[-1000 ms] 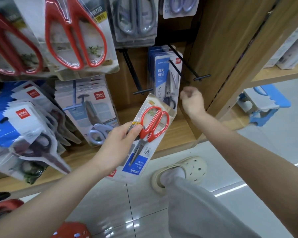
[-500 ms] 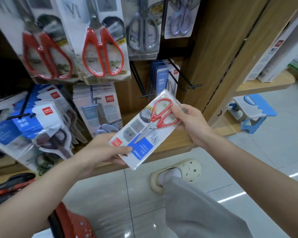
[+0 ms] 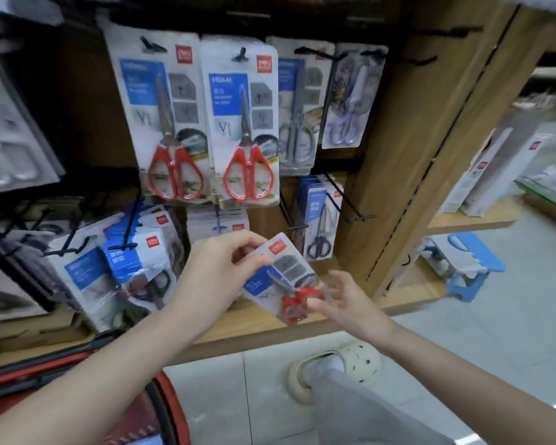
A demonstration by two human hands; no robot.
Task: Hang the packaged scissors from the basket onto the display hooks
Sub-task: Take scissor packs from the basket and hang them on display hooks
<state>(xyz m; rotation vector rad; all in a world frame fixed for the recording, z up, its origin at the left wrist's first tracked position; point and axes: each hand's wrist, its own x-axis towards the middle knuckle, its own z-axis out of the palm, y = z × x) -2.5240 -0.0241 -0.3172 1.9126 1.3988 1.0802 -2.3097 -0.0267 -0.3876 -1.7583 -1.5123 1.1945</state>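
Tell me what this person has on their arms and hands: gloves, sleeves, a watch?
Nothing that shows. The left hand and right hand are bare, without gloves, and both forearms are uncovered as far as the picture reaches, with no sleeve, watch or bracelet. Blur could hide a thin ring.

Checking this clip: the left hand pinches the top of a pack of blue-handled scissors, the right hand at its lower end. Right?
Not quite: the head view shows the scissors in the pack have red handles, not blue. The left hand does pinch the pack's top, with the right hand at its lower end.
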